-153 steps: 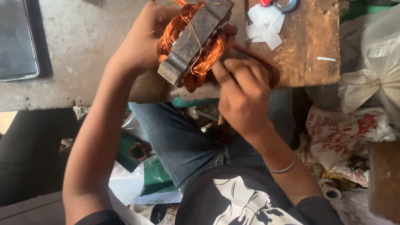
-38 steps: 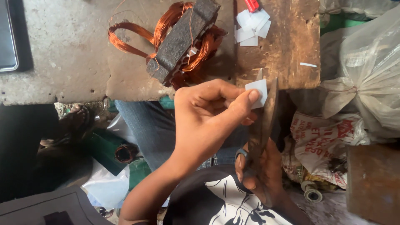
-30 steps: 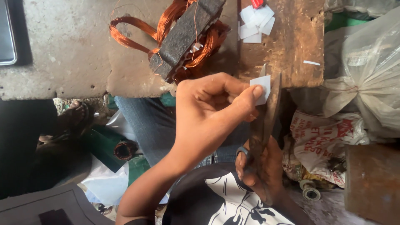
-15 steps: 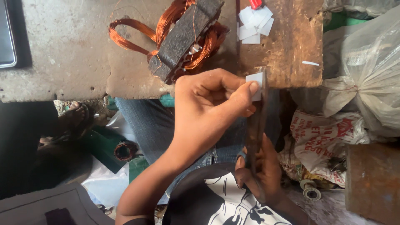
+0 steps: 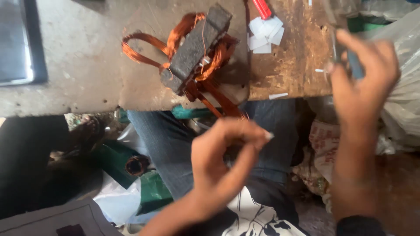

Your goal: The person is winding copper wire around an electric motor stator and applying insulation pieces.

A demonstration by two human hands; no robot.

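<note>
left hand [image 5: 218, 161] | held over the lap, thumb and forefinger pinched on a small white paper slip [image 5: 268, 136] | right hand [image 5: 363, 74] | blurred, fingers curled round a dark tool [image 5: 352, 61], grip cannot be told | copper-wound stator [image 5: 192, 48] | laid on the bench [image 5: 65, 70] | white paper pieces [image 5: 265, 34] | piled beside it

Paper slips [image 5: 265, 34] right of stator [image 5: 194, 48]

- A dark motor stator [image 5: 195, 49] with orange copper wire coils lies on the grey concrete slab [image 5: 78, 83].
- White paper pieces [image 5: 265, 34] are just right of the stator, a red object [image 5: 262, 8] touching them.
- A green object [image 5: 131, 168] lies below the stator, on the floor.
- A white plastic bag [image 5: 404, 105] is far right.
</note>
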